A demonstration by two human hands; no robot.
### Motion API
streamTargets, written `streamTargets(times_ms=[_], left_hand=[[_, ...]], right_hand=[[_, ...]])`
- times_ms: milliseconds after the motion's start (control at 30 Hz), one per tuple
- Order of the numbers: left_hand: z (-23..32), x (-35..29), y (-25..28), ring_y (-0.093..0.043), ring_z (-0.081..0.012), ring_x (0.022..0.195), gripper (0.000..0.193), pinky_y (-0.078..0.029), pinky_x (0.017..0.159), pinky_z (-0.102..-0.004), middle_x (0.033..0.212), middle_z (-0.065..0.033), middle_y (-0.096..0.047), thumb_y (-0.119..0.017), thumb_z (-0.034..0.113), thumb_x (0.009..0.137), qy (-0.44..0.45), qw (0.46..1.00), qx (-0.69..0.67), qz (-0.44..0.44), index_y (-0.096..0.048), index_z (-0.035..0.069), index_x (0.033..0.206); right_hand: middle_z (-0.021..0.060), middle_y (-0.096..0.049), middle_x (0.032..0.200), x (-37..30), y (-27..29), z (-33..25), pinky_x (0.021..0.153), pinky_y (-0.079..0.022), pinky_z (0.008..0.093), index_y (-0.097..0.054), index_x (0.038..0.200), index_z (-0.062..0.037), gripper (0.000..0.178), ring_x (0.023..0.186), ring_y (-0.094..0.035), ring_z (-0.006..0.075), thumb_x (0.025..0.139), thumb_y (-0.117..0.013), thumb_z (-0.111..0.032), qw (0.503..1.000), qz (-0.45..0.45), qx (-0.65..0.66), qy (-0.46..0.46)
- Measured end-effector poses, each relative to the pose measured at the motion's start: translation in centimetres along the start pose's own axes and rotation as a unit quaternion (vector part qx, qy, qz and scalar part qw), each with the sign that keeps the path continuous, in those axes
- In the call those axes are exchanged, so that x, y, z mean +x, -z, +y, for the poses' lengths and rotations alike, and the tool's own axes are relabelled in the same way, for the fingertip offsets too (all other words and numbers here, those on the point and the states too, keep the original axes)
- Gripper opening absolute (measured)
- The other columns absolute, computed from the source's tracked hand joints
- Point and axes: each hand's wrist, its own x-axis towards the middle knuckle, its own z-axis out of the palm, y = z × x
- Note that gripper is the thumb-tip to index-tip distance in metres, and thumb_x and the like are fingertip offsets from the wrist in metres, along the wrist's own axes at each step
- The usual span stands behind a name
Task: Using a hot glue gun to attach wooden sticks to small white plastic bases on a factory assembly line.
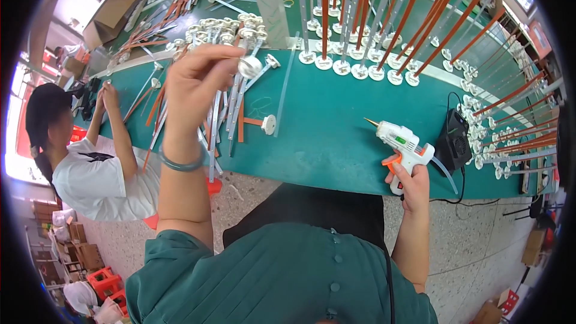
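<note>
My right hand [413,185] is closed round the handle of a white hot glue gun [399,138] with an orange trigger. Its brass nozzle points left over the green table, and a clear glue stick [445,175] trails from its back. Raised over the left part of the table, my left hand [201,81] pinches a white round base [249,68] at its fingertips. Whether a strip is fixed to that base cannot be told. Below and behind it lies a pile of grey and brown strips with white round bases [225,30].
Upright strips on white bases [342,67] stand in rows at the back and right. A black device [454,138] with a cable sits right of the glue gun. Another person [90,168] works at the left; others are across the green table [312,138]. One brown strip [251,121] lies nearby.
</note>
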Motion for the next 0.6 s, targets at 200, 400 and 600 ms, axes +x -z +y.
streamTargets(times_ms=[200, 400, 600], left_hand=[[-1.0, -1.2, -9.5, -0.058, -0.0111, 0.072, 0.014, -0.044, 0.06, -0.0225, 0.082, -0.0053, -0.064, -0.07, 0.0, 0.081, -0.062, 0.991, 0.007, -0.119, -0.072, 0.001, 0.094], [-2.5, -1.0, -11.6, -0.06, -0.0144, 0.07, 0.007, -0.049, 0.062, -0.0258, 0.083, -0.0081, -0.065, -0.071, 0.003, 0.08, -0.052, 0.989, 0.019, -0.136, -0.07, 0.001, 0.087], [-4.4, -1.8, -11.4, -0.064, -0.0202, 0.072, 0.009, -0.05, 0.063, -0.0295, 0.083, -0.0092, -0.068, -0.072, 0.007, 0.08, -0.074, 0.976, 0.08, -0.188, -0.071, 0.003, 0.088]], right_hand=[[0.011, -0.069, 0.102, -0.6, -0.6, -0.4, 0.055, -0.043, 0.0218, -0.059, 0.115, 0.0017, 0.032, 0.064, -0.058, 0.0088, 0.085, -0.062, -0.009, 0.999, -0.024, -0.018, 0.022], [0.0079, -0.07, 0.097, -0.6, -2.4, -0.4, 0.053, -0.041, 0.0211, -0.06, 0.113, 0.0013, 0.027, 0.065, -0.058, 0.0084, 0.088, -0.061, -0.008, 0.998, -0.042, -0.031, 0.032], [0.0076, -0.069, 0.094, 0.6, -4.3, -0.3, 0.057, -0.046, 0.0224, -0.057, 0.118, 0.0026, 0.031, 0.067, -0.058, 0.0082, 0.089, -0.061, -0.008, 0.993, -0.063, -0.083, 0.048]])
